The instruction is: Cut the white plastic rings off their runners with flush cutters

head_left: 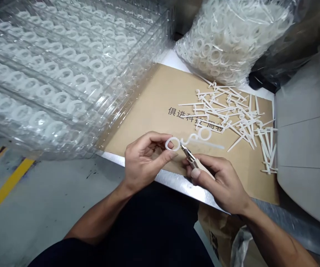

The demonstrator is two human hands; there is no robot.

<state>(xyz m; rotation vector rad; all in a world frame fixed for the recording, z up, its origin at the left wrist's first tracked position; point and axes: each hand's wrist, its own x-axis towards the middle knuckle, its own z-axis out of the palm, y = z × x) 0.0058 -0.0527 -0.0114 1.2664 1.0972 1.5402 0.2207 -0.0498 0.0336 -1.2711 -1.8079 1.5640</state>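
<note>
My left hand (145,159) pinches a white plastic ring (172,149) between thumb and fingers. A thin curved plastic strip (190,138) runs from beside that ring towards a second white ring (204,134), with a straight bar along it. Closed around a pair of small cutting pliers (195,162), my right hand (221,178) holds their metal jaws against the strip, close to the first ring. Whether the jaws have cut through cannot be made out. Both hands are above a brown cardboard sheet (140,111) with printed characters.
White plastic sprue pieces (232,107) lie in a loose pile on the cardboard's right. Behind them leans a clear bag of white rings (218,48). Clear trays (112,107) filled with rows of rings stand at left. A grey bin (304,137) borders the right side.
</note>
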